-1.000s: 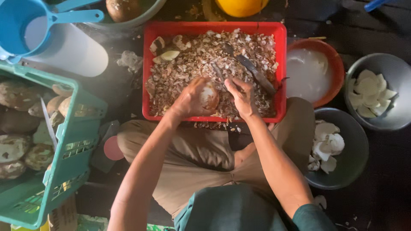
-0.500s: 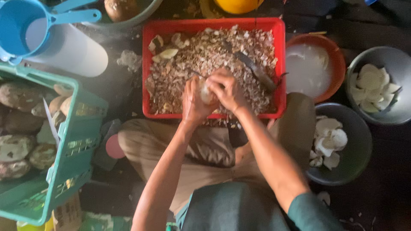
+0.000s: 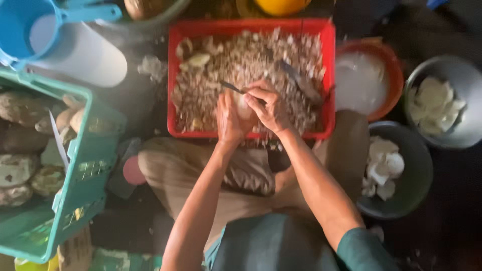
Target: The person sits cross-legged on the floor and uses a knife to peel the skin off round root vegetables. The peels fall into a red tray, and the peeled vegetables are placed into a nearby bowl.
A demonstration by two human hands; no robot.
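A seated person's lap and two bare arms fill the lower middle of the view from above. Just beyond the knees sits a red tray (image 3: 326, 75), filled with brownish peelings and scraps; everything else is placed around it. Left of the tray stands a green crate (image 3: 85, 170) holding rough brown tubers. Beyond the crate, up and left of the tray, a blue scoop (image 3: 25, 30) rests on a white tub (image 3: 85, 55). Right of the tray is an orange bowl (image 3: 391, 75) of cloudy water, and farther right a grey bowl (image 3: 467, 75) of white peeled pieces. A second dark bowl (image 3: 416, 180), nearer the person's right knee, holds more white pieces. Over the tray's near half, the left hand (image 3: 228, 120) cups a small pale piece (image 3: 244, 106). The right hand (image 3: 271, 108) is closed around a knife (image 3: 231, 87), its thin dark blade pointing left, touching the piece.
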